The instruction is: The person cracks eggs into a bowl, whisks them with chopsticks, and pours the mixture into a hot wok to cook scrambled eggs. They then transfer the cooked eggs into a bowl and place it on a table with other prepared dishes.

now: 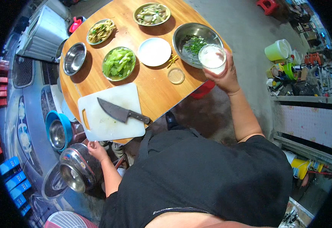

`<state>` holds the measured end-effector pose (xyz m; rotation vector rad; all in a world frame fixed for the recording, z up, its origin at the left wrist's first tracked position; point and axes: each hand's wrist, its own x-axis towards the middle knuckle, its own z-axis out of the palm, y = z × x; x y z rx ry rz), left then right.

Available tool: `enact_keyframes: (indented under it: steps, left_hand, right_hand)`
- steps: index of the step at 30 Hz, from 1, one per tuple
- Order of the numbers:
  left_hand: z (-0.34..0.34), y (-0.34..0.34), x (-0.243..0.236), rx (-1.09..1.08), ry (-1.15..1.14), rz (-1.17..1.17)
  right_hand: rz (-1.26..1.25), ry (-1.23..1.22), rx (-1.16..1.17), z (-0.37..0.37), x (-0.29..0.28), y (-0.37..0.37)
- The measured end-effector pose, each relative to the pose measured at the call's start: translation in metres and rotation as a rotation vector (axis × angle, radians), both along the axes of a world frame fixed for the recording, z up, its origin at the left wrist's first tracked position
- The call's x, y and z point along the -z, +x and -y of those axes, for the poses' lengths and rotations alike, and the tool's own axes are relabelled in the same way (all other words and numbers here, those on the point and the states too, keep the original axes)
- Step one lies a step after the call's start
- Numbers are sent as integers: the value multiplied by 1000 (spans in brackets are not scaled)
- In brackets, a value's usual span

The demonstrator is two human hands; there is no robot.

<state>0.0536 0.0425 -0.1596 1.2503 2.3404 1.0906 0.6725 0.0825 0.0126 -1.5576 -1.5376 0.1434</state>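
Observation:
My right hand [222, 74] is wrapped round a clear plastic tub of white contents [212, 57], over the near right rim of a steel bowl [178, 33]. Chopped green herbs [195, 45] lie in that bowl. On the table close by is a round translucent lid [176, 76]. My left hand [98, 151] hangs by the near left corner of a white cutting board [114, 91], fingers loosely bent and nothing seen in them; whether they touch the board I cannot tell. A dark-bladed cleaver [114, 109] lies across the board, its handle to the right.
The wooden table [162, 93] also bears a white plate [154, 52], sliced green vegetables [118, 64], two more filled dishes [152, 14] and a steel bowl [74, 59]. Left of it stand a blue basin [68, 127] and a large metal pot [80, 167]. Cluttered shelves [306, 99] line the right.

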Motion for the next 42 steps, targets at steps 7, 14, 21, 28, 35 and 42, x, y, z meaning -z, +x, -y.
enact_keyframes:
  steps: [7, 14, 21, 28, 35, 42]
  left_hand:
    - [12, -24, 5, -119, -135, -219]
    - [34, -19, 0, -202, -175, -178]
    - [39, -19, -3, -134, -185, -382]
    - [37, 0, -10, -161, -249, -241]
    - [37, 9, -14, -145, -276, -236]
    - [36, 7, -8, -107, -239, -180]
  right_hand:
    - [200, -140, 170, -18, -1, 65]
    - [207, -135, 236, -42, 29, 99]
    - [192, -299, 299, -61, 40, 115]
    - [233, -262, 281, -68, 48, 124]
    - [220, -230, 263, -67, 58, 134]
    - [227, -208, 254, -67, 58, 127]
